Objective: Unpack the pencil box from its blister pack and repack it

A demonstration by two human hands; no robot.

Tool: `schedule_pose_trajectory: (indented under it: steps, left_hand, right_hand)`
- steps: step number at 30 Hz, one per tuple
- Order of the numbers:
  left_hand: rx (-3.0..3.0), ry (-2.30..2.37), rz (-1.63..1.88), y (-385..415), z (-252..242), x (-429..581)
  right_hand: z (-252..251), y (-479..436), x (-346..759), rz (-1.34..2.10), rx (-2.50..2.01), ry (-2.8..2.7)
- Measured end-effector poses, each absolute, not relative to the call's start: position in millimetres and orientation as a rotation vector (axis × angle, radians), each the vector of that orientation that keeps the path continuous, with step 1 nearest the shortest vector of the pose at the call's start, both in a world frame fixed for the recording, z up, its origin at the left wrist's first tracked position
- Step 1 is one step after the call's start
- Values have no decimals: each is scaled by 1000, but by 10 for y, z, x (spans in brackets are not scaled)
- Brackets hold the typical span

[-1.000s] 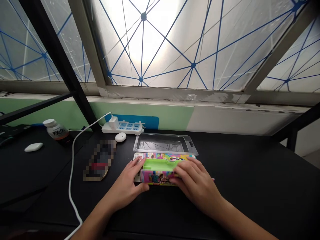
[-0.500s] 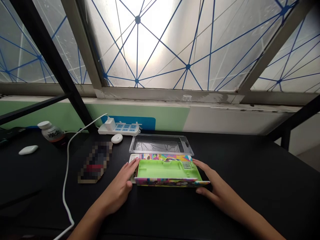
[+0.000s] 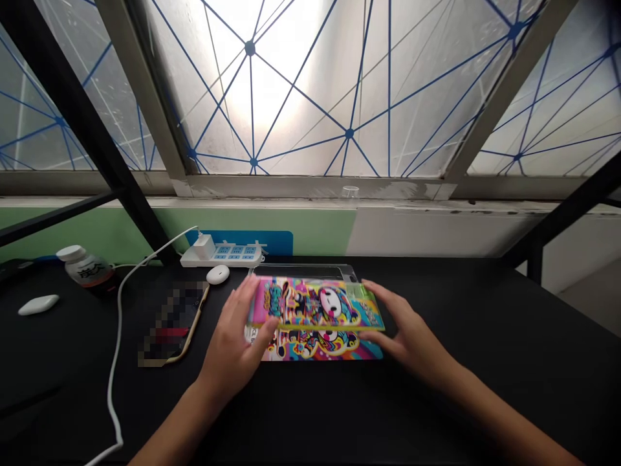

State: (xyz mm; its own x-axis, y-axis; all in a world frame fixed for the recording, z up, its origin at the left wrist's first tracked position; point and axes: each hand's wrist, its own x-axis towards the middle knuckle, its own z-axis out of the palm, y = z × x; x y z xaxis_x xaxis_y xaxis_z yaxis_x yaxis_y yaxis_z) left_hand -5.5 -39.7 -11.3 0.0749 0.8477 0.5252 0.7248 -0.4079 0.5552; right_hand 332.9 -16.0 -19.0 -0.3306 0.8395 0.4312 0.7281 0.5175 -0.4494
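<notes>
A pencil case (image 3: 315, 303) with a bright cartoon lid and a yellow-green edge is held between my hands, its lid down. My left hand (image 3: 237, 336) grips its left end, thumb at the front edge and fingers over the far corner. At the right end, my right hand (image 3: 405, 327) holds it with fingers behind and thumb in front. Under and in front of the case lies a printed card (image 3: 320, 346) with the same cartoon figure. A clear plastic tray (image 3: 303, 270) sits just behind, partly hidden by the case.
On the left lie a phone (image 3: 177, 323), partly blurred out, a round white case (image 3: 218, 274), a white mouse-like object (image 3: 39, 305) and a bottle (image 3: 87, 268). A power strip (image 3: 223, 255) stands by the wall, its white cable (image 3: 119, 330) running forward across the black table (image 3: 485, 349).
The pencil case's lid has swung shut, covering the green inside. The case has been raised and moved back, exposing the card in front. The view has shifted slightly.
</notes>
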Motion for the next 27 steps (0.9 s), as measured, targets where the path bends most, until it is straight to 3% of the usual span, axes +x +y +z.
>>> schedule_pose_trajectory:
  steps: [4,8,12,17,21,27]
  left_hand:
    - [2112,1776,1167,88,26,50]
    - [2131,1924,911,367,-207,-23]
    - [2257,2020,524,372,-411,-100]
    - [2541,2053,561,354,-326,35]
    - [2663,1905,503,373,-301,156]
    - [2502,2063,404,384,-339,26]
  right_hand:
    - [-68,382,3187,175,-1338,-2150]
    - [-312,737,3050,112,-1346,-2287]
    - [-477,722,2995,55,-1378,-2348]
    - [-326,406,2900,-192,-1181,-2351]
    - [-309,103,2634,90,-964,-2522]
    - [-314,-86,2469,584,-1046,-2821]
